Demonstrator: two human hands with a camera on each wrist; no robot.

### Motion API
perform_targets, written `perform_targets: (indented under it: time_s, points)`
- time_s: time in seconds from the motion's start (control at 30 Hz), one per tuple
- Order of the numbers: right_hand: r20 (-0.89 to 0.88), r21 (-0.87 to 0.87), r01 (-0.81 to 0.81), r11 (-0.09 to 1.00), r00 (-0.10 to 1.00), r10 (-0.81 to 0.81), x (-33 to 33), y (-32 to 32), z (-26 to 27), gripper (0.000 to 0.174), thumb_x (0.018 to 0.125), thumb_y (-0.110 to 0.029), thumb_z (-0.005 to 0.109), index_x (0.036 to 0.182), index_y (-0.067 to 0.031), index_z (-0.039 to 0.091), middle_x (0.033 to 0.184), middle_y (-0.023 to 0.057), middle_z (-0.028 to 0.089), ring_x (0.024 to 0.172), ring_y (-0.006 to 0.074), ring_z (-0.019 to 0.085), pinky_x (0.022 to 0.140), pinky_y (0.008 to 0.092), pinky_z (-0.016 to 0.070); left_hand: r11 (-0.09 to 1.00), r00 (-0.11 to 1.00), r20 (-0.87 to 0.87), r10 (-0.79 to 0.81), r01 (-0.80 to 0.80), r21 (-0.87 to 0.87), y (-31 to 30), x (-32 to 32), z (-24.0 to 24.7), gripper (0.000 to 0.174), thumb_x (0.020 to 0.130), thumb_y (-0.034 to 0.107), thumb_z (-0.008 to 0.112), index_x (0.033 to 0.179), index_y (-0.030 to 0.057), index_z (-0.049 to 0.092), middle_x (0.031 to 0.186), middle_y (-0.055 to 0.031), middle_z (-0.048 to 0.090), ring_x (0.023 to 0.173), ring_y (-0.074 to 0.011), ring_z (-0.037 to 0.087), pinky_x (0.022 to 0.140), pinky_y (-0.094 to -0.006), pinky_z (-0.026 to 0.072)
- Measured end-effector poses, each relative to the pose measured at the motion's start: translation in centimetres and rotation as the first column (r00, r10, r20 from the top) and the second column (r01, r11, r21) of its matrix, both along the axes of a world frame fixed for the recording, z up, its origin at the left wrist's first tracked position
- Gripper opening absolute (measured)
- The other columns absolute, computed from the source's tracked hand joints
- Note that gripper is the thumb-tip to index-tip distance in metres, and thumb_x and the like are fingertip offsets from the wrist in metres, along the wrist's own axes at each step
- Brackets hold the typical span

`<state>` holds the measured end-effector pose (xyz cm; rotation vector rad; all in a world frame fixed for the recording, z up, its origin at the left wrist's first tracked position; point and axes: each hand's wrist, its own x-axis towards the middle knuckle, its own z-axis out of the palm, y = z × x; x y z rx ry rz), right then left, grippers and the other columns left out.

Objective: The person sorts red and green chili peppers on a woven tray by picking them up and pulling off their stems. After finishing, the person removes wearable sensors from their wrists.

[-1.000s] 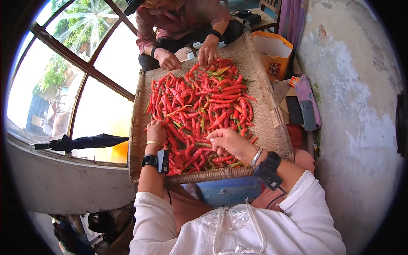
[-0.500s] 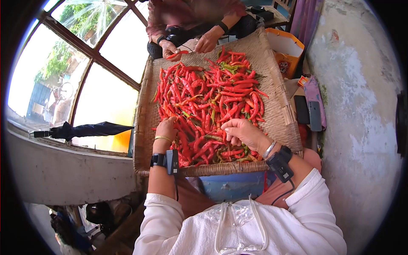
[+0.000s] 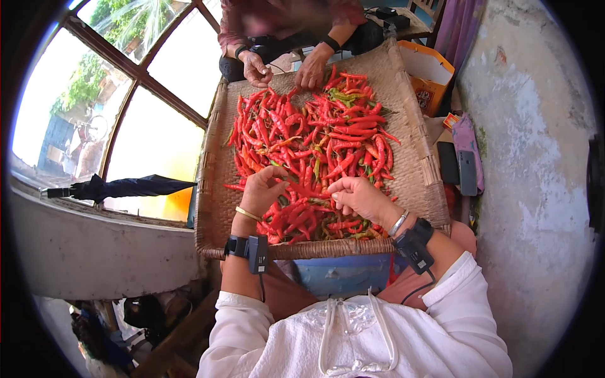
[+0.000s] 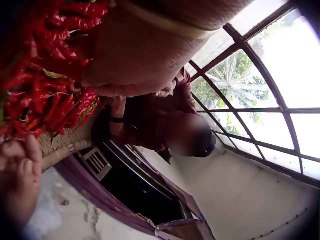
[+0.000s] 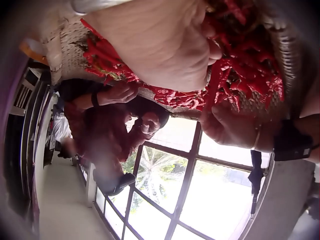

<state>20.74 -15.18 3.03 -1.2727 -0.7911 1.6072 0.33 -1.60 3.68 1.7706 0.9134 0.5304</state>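
Observation:
A red pepper [image 3: 307, 191] [image 5: 214, 84] spans the gap between the two hands, low over the near part of the pepper heap [image 3: 299, 142]. My left hand [image 3: 259, 194] [image 5: 231, 127] grips one end of it between thumb and fingers. At the other end my right hand [image 3: 364, 200] [image 5: 155, 47] has its fingers curled, thumb and forefinger pinched at the pepper's tip; the exact contact is partly hidden. Red peppers with a few green ones lie in a shallow woven tray [image 3: 413, 170]. The left wrist view shows my left hand [image 4: 135, 55] close up, its fingertips hidden.
Across the tray a person in a dark red shirt [image 3: 283, 16] has both hands at the heap's far edge. Two phones [image 3: 467, 172] and an orange box [image 3: 428, 72] stand to the right. A folded umbrella [image 3: 135, 187] lies along the window sill at left.
My left hand has lifted from the heap and moved right, towards my right hand, with a red pepper. The right hand has barely moved. The other person's left-side hand has let go of a pepper.

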Motion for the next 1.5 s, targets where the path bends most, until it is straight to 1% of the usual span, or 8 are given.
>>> perform_targets:
  time_s: [0.07, 0.33, 0.43, 0.67, 0.8, 0.87, 0.97, 1.5]
  points:
    - [0.233, 0.089, -0.058, 0.994, 0.972, 0.036, -0.4, 0.0, 0.0, 0.029, 0.080, -0.009, 0.054, 0.107, -0.0005, 0.050, 0.068, -0.0005, 0.053, 0.053, 0.0057, 0.050, 0.048, 0.0193, 0.0411, 0.958, 0.993, -0.090, -0.078, 0.099, 0.268, -2.3, 1.8, 2.1, 0.018, 0.070, -0.001, 0.063, 0.086, 0.0030, 0.057, 0.069, 0.0012, 0.055, 0.059, -0.0031, 0.050, 0.052, -0.0180, 0.0422]
    - [0.697, 0.217, -0.255, 0.942, 0.716, 0.033, -0.2, -0.3, -0.7, 0.027, 0.072, -0.026, 0.062, 0.087, -0.0037, 0.059, 0.072, 0.0123, 0.060, 0.068, 0.0237, 0.059, 0.062, 0.0329, 0.0447, 0.945, 0.957, -0.019, -0.290, 0.290, 0.154, -4.9, 4.9, 2.4, 0.015, 0.072, 0.000, 0.064, 0.086, 0.0016, 0.058, 0.073, -0.0003, 0.059, 0.068, -0.0050, 0.055, 0.060, -0.0197, 0.0464]
    - [0.805, 0.022, -0.344, 0.939, 0.563, 0.188, -0.1, -0.5, -0.7, 0.029, 0.072, -0.033, 0.060, 0.084, -0.0071, 0.060, 0.073, 0.0129, 0.061, 0.071, 0.0284, 0.059, 0.063, 0.0366, 0.0452, 0.954, 0.959, 0.242, -0.146, 0.201, -0.223, -3.5, 4.6, 2.7, 0.012, 0.076, -0.001, 0.059, 0.088, 0.0006, 0.056, 0.076, 0.0017, 0.057, 0.069, -0.0052, 0.055, 0.061, -0.0197, 0.0471]
    - [0.932, -0.091, -0.431, 0.898, 0.280, 0.229, 0.1, -0.9, -0.2, 0.026, 0.072, -0.032, 0.059, 0.077, -0.0061, 0.060, 0.072, 0.0150, 0.060, 0.074, 0.0316, 0.058, 0.067, 0.0427, 0.0451, 0.953, 0.811, 0.528, 0.251, -0.110, -0.283, 1.3, 7.5, 3.9, 0.020, 0.081, 0.005, 0.055, 0.100, 0.0019, 0.052, 0.090, -0.0060, 0.058, 0.075, -0.0115, 0.058, 0.065, -0.0219, 0.0476]
    - [0.946, -0.052, -0.447, 0.893, 0.265, 0.188, 0.2, -1.2, -0.3, 0.026, 0.072, -0.031, 0.059, 0.078, -0.0065, 0.059, 0.072, 0.0147, 0.060, 0.074, 0.0318, 0.058, 0.067, 0.0430, 0.0452, 0.905, 0.997, 0.008, 0.072, -0.069, 0.421, 2.6, 6.0, 0.7, 0.037, 0.075, 0.016, 0.063, 0.106, 0.0008, 0.050, 0.112, -0.0149, 0.050, 0.088, -0.0230, 0.057, 0.070, -0.0347, 0.0483]
    - [0.959, -0.062, -0.452, 0.890, 0.221, 0.179, 0.1, -1.2, -0.7, 0.026, 0.072, -0.032, 0.058, 0.084, -0.0097, 0.060, 0.072, 0.0127, 0.060, 0.073, 0.0302, 0.059, 0.066, 0.0420, 0.0451, 0.717, 0.805, -0.524, 0.280, 0.188, 0.672, 1.8, 4.2, 0.9, 0.039, 0.072, 0.026, 0.063, 0.103, 0.0042, 0.054, 0.103, -0.0159, 0.056, 0.084, -0.0266, 0.059, 0.069, -0.0376, 0.0475]
    - [0.954, -0.046, -0.496, 0.867, 0.237, 0.186, 0.0, -1.1, -0.9, 0.026, 0.072, -0.032, 0.058, 0.086, -0.0096, 0.060, 0.073, 0.0126, 0.060, 0.074, 0.0301, 0.059, 0.066, 0.0420, 0.0449, 0.901, 0.459, -0.852, 0.251, 0.211, 0.379, 1.8, 2.5, 0.6, 0.036, 0.071, 0.035, 0.059, 0.093, 0.0068, 0.060, 0.089, -0.0136, 0.061, 0.080, -0.0284, 0.060, 0.069, -0.0379, 0.0473]
    - [0.945, -0.098, -0.495, 0.864, 0.226, 0.236, 0.1, -0.9, -1.8, 0.025, 0.073, -0.030, 0.058, 0.086, -0.0088, 0.060, 0.077, 0.0120, 0.061, 0.077, 0.0288, 0.059, 0.068, 0.0403, 0.0450, 0.889, 0.663, -0.670, 0.334, 0.014, 0.457, 2.0, 1.6, -3.4, 0.032, 0.068, 0.033, 0.060, 0.077, 0.0024, 0.060, 0.075, -0.0153, 0.061, 0.074, -0.0298, 0.060, 0.063, -0.0387, 0.0478]
